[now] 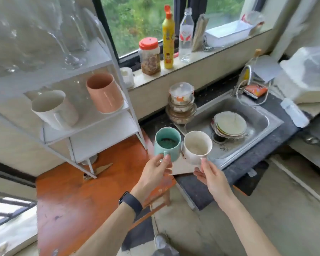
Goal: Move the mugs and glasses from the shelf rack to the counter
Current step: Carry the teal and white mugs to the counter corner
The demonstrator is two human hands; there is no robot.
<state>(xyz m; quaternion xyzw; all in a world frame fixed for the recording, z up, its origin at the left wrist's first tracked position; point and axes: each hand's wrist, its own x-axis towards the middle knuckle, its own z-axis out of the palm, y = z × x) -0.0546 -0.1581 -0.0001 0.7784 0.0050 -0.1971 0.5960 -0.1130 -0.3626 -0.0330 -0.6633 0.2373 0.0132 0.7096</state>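
My left hand (154, 172) grips the handle of a teal mug (166, 143), held in the air above the dark counter (262, 154) beside the sink. My right hand (211, 174) holds a cream mug (197, 146) by its handle, touching the teal one. On the white shelf rack (107, 126), the middle shelf carries a white mug (54, 109) and a peach mug (104, 93). Several clear glasses (70, 34) stand on the top shelf.
The rack stands on an orange wooden table (78, 200). A steel sink (248, 130) holds stacked plates (230, 125); stacked lidded bowls (181, 104) sit at its left corner. A jar (149, 56), yellow bottle (168, 39) and water bottle (186, 34) line the windowsill.
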